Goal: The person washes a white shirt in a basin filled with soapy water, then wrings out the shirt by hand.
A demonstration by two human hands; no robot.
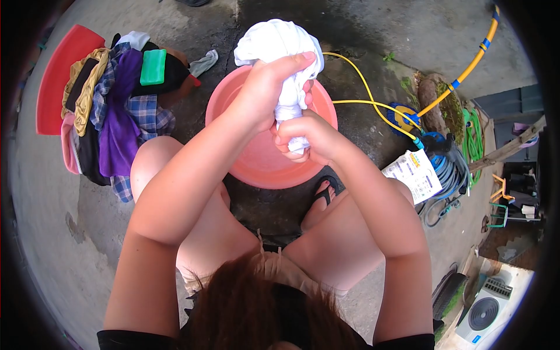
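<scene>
A white cloth is held bunched and twisted above a pink basin. My left hand is wrapped round its upper part, the thumb stretched along the fabric. Lower down, my right hand grips the narrow twisted end, closed close below my left hand. The loose bulk of the cloth bulges out beyond my left hand, over the basin's far rim. Both hands hide part of the basin's inside.
Clothes are heaped over a red stool on the left, a green soap bar on top. A yellow hose, a printed white packet and coiled blue hose lie at the right.
</scene>
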